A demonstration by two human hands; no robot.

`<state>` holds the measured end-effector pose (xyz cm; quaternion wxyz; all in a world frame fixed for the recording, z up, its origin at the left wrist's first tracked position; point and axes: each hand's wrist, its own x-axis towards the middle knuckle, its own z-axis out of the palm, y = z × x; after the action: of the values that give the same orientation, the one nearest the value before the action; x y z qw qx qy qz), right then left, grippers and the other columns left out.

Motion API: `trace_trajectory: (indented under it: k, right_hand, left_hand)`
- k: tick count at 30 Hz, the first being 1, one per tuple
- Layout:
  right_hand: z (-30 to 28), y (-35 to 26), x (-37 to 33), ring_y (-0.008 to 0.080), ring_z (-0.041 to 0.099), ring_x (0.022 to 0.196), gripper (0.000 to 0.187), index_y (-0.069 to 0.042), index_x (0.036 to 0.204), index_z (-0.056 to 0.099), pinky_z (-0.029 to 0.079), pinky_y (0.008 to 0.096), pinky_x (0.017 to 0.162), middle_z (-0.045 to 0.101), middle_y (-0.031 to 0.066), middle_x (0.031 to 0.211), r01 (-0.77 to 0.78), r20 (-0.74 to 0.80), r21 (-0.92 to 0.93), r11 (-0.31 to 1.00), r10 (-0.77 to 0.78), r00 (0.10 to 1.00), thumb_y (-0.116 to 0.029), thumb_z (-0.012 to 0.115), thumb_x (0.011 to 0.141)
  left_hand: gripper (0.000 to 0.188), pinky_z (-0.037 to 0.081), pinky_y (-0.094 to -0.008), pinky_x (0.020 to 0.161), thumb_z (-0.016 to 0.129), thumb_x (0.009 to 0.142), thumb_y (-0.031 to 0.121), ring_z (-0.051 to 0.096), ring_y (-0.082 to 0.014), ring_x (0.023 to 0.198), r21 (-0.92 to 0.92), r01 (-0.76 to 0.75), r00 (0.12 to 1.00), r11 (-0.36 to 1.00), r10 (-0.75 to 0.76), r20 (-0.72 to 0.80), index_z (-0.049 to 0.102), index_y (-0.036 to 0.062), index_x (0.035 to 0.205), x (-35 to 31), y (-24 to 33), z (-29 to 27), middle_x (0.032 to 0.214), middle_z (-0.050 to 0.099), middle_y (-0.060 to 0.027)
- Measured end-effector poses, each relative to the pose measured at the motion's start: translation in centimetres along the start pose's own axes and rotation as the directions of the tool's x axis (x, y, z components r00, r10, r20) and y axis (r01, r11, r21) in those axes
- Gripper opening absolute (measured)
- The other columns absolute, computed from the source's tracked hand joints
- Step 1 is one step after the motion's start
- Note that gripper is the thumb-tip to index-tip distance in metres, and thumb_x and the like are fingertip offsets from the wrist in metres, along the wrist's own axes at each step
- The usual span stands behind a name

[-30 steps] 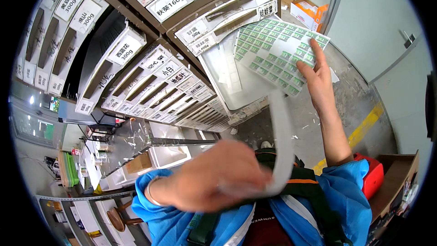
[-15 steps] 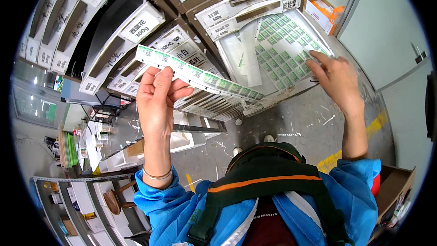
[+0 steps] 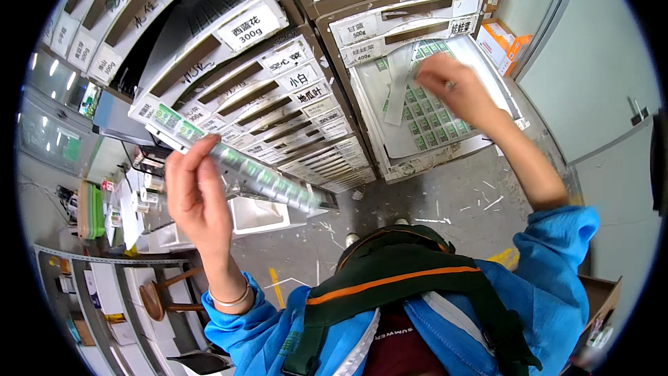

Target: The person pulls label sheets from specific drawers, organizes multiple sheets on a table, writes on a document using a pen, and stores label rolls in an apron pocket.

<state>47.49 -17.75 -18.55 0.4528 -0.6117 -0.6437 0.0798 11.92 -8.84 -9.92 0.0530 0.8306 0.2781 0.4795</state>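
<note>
My left hand (image 3: pixel 198 198) pinches a long strip of green-and-white labels (image 3: pixel 250 169) between thumb and fingers. The strip slants down to the right in front of the cabinet, its far end blurred. Over an open shallow drawer (image 3: pixel 497 145) on the right is my right hand (image 3: pixel 463 94), its fingers curled and smeared by motion; whether they hold anything cannot be made out. Rows of small green labels (image 3: pixel 433 124) lie in that drawer below the hand. Beside them is a pale blank strip (image 3: pixel 398 94).
Shallow labelled drawers (image 3: pixel 261 108) fill the cabinets ahead and to the left. An orange-and-white box (image 3: pixel 502 45) stands right of the open drawer. White bins (image 3: pixel 261 216) sit low at left, with a wooden stool (image 3: pixel 154 299) behind. Paper scraps litter the grey floor (image 3: pixel 445 198).
My left hand has moved left and down with the label strip, which now tilts more steeply. My right hand has gone from the drawer's right edge to over its labels. The view has shifted.
</note>
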Motion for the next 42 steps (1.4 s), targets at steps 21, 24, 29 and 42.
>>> trace_trajectory:
  k: [21,24,29,42]
  right_hand:
    - [2.7,1.7,2.6,0.0262,0.059,0.091,0.014,-0.009,0.094,0.066,0.048,0.0334,0.08,0.065,0.0042,0.1,0.413,0.22,-0.116,0.903,-0.382,0.898,-0.01,0.063,0.081]
    - [-0.3,-0.7,2.4,0.009,0.058,0.069,0.018,-0.003,0.094,0.065,0.046,0.0224,0.061,0.066,0.0038,0.083,-0.085,-0.375,0.238,0.967,0.172,0.911,-0.019,0.061,0.088]
    - [-7.7,-8.8,5.2,0.0024,0.029,0.034,0.023,0.002,0.096,0.058,0.022,0.0172,0.035,0.056,0.0028,0.059,-0.116,0.036,0.814,0.569,0.15,0.988,-0.02,0.053,0.092]
    - [12.9,-23.3,6.2,0.0122,0.051,0.036,0.026,0.002,0.103,0.055,0.035,0.0223,0.032,0.055,0.0055,0.053,-0.389,0.316,0.63,0.672,0.236,0.919,-0.02,0.058,0.089]
  left_hand:
    - [0.026,0.05,-0.0201,0.066,0.066,0.082,0.002,0.062,-0.0082,0.074,-0.698,0.593,0.77,0.4,-0.534,0.348,0.061,-0.0027,0.108,0.5,-0.7,4.7,0.089,0.068,-0.0067]
    - [0.031,0.05,-0.0217,0.073,0.066,0.081,-0.002,0.062,-0.0091,0.08,-0.714,0.625,0.742,0.316,-0.524,0.418,0.059,-0.0037,0.112,0.4,-0.2,5.8,0.094,0.067,-0.0081]
    - [0.033,0.049,-0.0223,0.078,0.065,0.083,-0.001,0.061,-0.0092,0.086,-0.725,0.623,0.748,0.295,-0.497,0.44,0.057,-0.0035,0.115,0.1,-0.7,6.4,0.099,0.066,-0.0077]
    - [0.024,0.043,-0.0191,0.072,0.051,0.095,0.014,0.05,-0.003,0.081,-0.743,0.536,0.838,0.401,-0.363,0.408,0.058,0.0001,0.114,-5.9,-3.8,-2.7,0.091,0.061,0.0026]
